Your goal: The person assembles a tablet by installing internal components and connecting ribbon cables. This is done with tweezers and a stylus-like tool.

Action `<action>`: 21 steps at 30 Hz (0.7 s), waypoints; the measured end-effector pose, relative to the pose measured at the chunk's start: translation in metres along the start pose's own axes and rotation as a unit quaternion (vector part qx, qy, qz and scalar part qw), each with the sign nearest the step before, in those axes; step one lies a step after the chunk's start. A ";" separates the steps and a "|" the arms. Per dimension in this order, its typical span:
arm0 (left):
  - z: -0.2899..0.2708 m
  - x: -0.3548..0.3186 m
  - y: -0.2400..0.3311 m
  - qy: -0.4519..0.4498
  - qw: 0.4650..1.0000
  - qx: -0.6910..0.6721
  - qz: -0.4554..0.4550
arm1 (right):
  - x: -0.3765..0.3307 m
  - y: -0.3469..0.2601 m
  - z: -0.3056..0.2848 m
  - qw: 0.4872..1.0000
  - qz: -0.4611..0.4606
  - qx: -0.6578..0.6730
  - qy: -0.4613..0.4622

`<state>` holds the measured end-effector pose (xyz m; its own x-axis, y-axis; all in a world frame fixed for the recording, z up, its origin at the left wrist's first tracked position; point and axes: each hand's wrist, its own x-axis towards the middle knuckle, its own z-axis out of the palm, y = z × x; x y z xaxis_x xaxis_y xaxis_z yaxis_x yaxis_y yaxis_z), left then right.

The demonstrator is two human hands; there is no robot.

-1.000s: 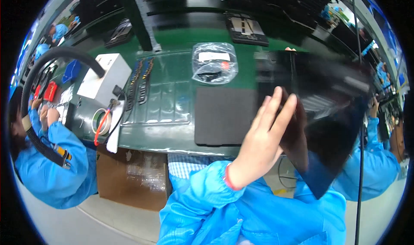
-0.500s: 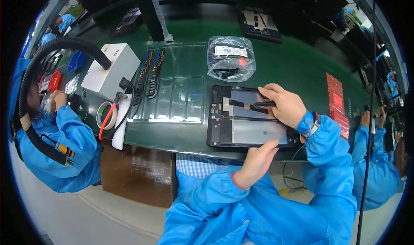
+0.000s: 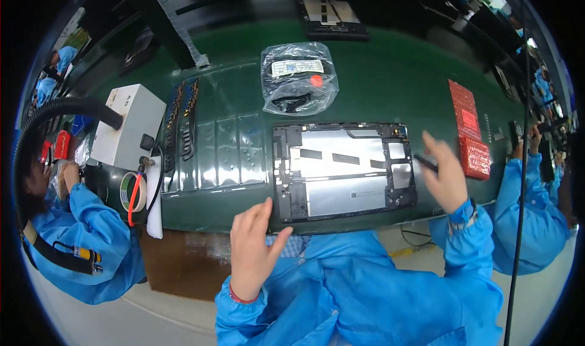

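An opened tablet [image 3: 341,194] lies flat on the green table, its silvery battery area and dark circuit parts facing up. Just off its lower left corner is my left hand [image 3: 253,248], with the thumb spread and nothing in it. Beyond the tablet's right edge, my right hand [image 3: 448,178] hovers, smeared by motion. A slim black tool, apparently tweezers [image 3: 425,162], juts from its fingers toward the tablet. Three dark strips cross the battery area, and a thin black cable runs along the top edge.
A clear bag with dark contents [image 3: 298,81] lies behind the tablet; red bubble wrap [image 3: 469,133] is to the right. Leftward are a clear plastic tray [image 3: 234,151], hex keys [image 3: 187,145], a white box with a black hose [image 3: 131,123] and a tape roll [image 3: 133,190]. Co-workers sit on both sides.
My right hand has lifted off the tablet and moved right with the black tweezers. My left hand has left the tablet's front edge and moved left. The view has shifted.
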<state>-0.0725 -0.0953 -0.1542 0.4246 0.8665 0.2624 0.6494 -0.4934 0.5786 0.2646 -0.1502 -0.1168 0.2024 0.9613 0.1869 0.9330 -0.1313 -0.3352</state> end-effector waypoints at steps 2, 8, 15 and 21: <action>0.008 0.000 0.000 0.001 1.000 -0.017 -0.024 | -0.024 0.007 0.010 0.989 0.070 0.036 -0.123; 0.008 0.003 0.011 0.016 0.990 -0.120 -0.072 | -0.060 0.015 0.032 0.955 0.080 0.282 0.033; 0.005 0.074 0.046 0.119 0.979 -0.099 0.135 | -0.007 0.039 -0.006 0.652 0.257 0.701 0.131; 0.046 0.173 0.048 0.154 0.937 -0.048 0.311 | 0.113 0.130 -0.076 0.620 0.244 0.717 0.203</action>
<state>0.0612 0.0274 -0.1166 0.4907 0.4009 0.7736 0.2702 -0.9141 0.3023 0.4318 -0.0770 -0.0691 0.6867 0.7132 -0.1406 -0.4347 0.2479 -0.8658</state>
